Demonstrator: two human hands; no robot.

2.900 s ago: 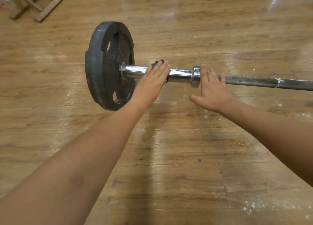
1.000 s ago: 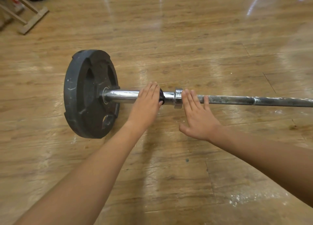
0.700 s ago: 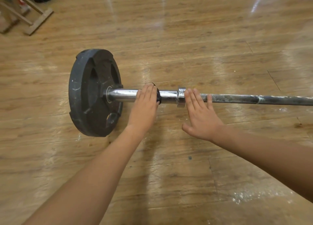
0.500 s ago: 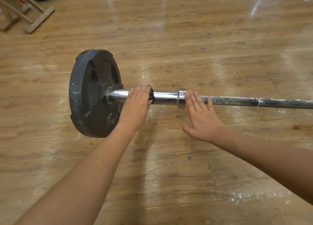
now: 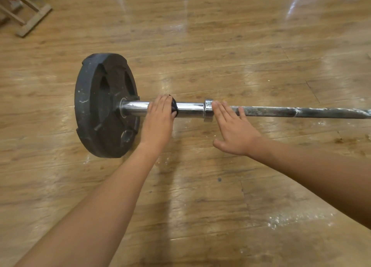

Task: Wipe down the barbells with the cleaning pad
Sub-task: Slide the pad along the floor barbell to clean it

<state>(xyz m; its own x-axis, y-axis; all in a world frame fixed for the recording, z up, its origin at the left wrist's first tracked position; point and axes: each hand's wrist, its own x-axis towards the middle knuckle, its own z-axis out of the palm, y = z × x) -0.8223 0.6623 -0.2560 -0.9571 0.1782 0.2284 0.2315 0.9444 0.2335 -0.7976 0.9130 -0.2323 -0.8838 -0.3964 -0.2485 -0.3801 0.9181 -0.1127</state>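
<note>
Left hand [image 5: 158,122] flat, pressing cleaning pad [image 5: 173,107] on barbell [image 5: 190,110] sleeve; right hand [image 5: 234,132] spread flat against shaft.

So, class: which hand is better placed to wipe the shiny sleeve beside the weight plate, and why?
Left. The left hand presses the dark pad onto that sleeve, near the plate; the right hand rests flat on the bar beyond the collar, with no pad.

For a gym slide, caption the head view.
Left hand presses the cleaning pad on the barbell sleeve; right hand touches the shaft.
</note>
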